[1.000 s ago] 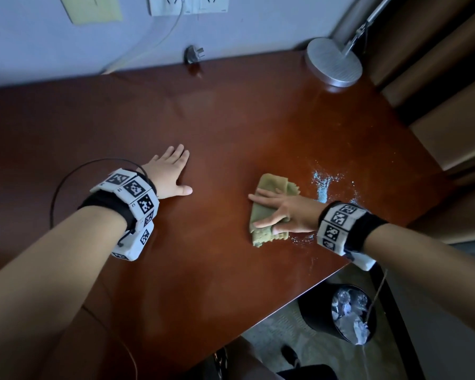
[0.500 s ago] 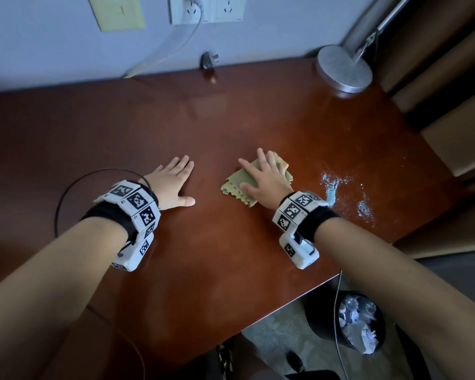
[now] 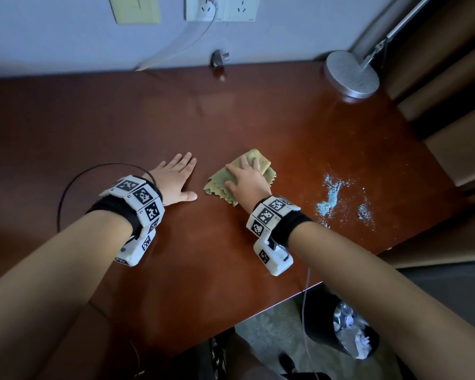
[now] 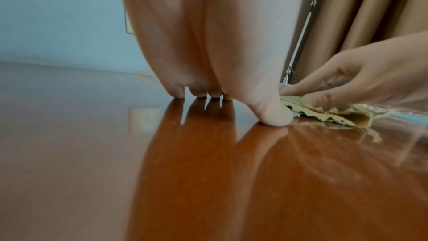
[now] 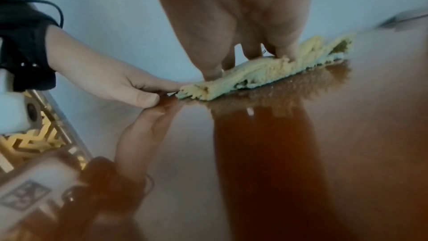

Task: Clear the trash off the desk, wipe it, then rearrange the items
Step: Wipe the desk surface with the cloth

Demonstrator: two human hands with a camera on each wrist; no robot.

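right hand (image 3: 247, 182) flat on cloth (image 3: 225, 179), black bin (image 3: 321, 325) holding crumpled trash (image 3: 351, 335)

Dim, cool indoor light; wide-angle views.
Head view is sharp at centre, bowed and dark toward the edges. Glossy desk (image 3: 258, 119) shows pale glare near the back; wrist views are soft and blurred, with mirror-like reflections of both hands (image 4: 208, 52) on the wood.

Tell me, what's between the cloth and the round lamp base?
Only bare desk lies between the cloth and the lamp base, as the head view shows. The blue powder sits off to the side.
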